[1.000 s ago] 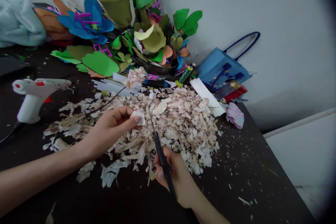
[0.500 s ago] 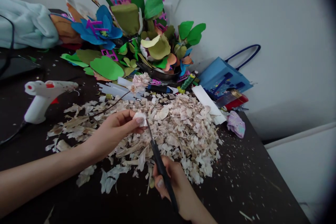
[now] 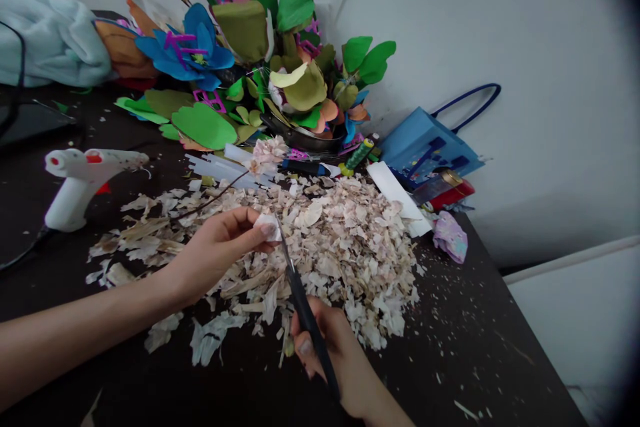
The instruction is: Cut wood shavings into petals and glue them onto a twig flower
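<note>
Between its thumb and fingers, my left hand point(image 3: 233, 233) pinches a small whitish petal-like piece point(image 3: 271, 227). My right hand point(image 3: 330, 347) is wrapped round the black handles of a pair of scissors point(image 3: 303, 300). The blades point up and away, and their tips touch or lie right beside the right edge of the piece. Whether the blades are parted is too fine to see. Under both hands spreads a heap of dry, pale petal scraps point(image 3: 345, 233). A brown stem with pinkish blossoms point(image 3: 267, 153) lies across the heap's back left.
A white glue gun point(image 3: 75, 180) stands at the left, its cord trailing off. Behind the heap are glue sticks point(image 3: 213, 170), a green thread spool point(image 3: 359, 155) and a large bunch of paper flowers point(image 3: 295, 87). A blue bag point(image 3: 425, 143) leans at the right wall.
Both hands keep nearly the same pose at the piece. The view has shifted very slightly; nothing was taken hold of or let go.
</note>
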Motion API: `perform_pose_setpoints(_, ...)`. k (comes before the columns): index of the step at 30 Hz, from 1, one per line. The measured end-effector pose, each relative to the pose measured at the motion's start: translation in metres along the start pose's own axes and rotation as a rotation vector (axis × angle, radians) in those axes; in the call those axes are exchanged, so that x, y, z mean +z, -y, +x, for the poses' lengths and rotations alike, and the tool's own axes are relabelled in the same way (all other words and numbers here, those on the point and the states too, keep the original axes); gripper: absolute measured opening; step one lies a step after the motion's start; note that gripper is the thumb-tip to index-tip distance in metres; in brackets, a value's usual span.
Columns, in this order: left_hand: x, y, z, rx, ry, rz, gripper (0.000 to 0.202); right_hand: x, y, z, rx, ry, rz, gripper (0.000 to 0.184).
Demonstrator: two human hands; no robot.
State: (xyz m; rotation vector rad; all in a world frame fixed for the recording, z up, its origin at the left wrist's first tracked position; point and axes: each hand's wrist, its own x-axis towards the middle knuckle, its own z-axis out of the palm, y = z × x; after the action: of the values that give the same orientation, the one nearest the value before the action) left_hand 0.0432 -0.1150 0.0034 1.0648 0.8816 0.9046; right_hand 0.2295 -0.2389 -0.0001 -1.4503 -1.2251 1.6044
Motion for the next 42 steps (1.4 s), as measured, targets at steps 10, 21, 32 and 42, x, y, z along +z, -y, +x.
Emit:
perform_pose_setpoints(10,0.0,0.002,0.0,0.006,0.007,-0.051,0.024,0.002,0.003,0.002,0.022,-0.029,-0.007,0.06)
perform_pose_setpoints(21,-0.003,0.001,0.002,0.027,0.036,0.011,0.023,-0.001,-0.002,0.001,0.005,-0.027,0.03,0.048)
perform_pose_setpoints(32,-0.012,-0.007,0.012,0.021,0.171,0.016,0.023,-0.014,0.001,-0.004,0.006,-0.004,-0.049,0.039)
perform_pose_setpoints(42,-0.022,-0.02,0.022,0.039,0.338,0.147,0.02,-0.017,0.0,-0.008,0.053,-0.001,-0.074,0.039)
